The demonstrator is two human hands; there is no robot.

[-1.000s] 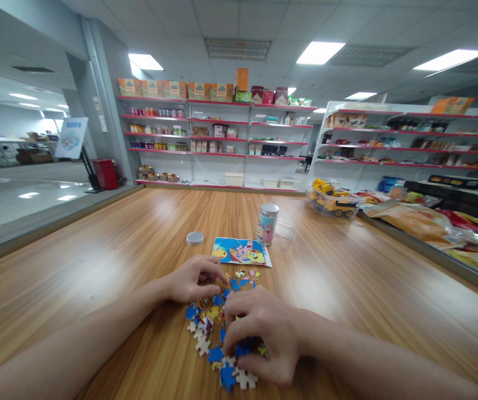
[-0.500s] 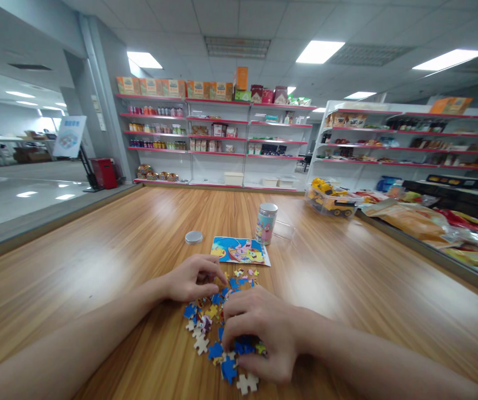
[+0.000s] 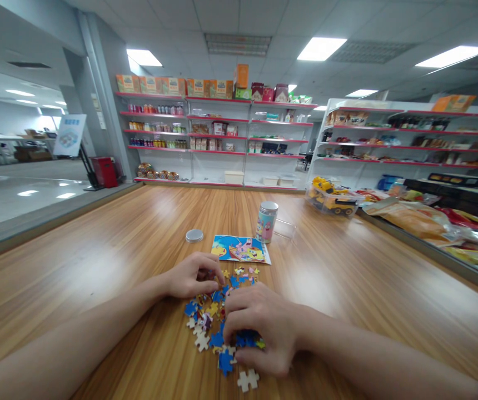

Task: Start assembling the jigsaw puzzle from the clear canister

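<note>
A loose heap of jigsaw puzzle pieces (image 3: pixel 214 309) lies on the wooden table, some blue or yellow, others pale side up. At the heap's upper left edge rests my left hand (image 3: pixel 193 275), loosely curled, its thumb and fingers apart. My right hand (image 3: pixel 262 328) arches over the right side of the heap, fingers bent down to the pieces and thumb apart from them; its palm hides part of the heap. Close to that thumb are a blue puzzle piece (image 3: pixel 225 362) and a pale puzzle piece (image 3: pixel 248 380). Beyond the heap lies a cartoon picture sheet (image 3: pixel 241 249).
Behind the sheet stand a cartoon-printed can (image 3: pixel 267 223) with a silver top and a clear plastic piece (image 3: pixel 284 228). A round silver lid (image 3: pixel 194 236) lies to the left. Farther right is a clear bin of yellow toy trucks (image 3: pixel 333 198). Stocked shelves (image 3: pixel 218 136) line the back.
My right hand has shifted slightly, and the blue pieces beside its thumb and fingers have moved a little up and turned. My left hand stays nearly still.
</note>
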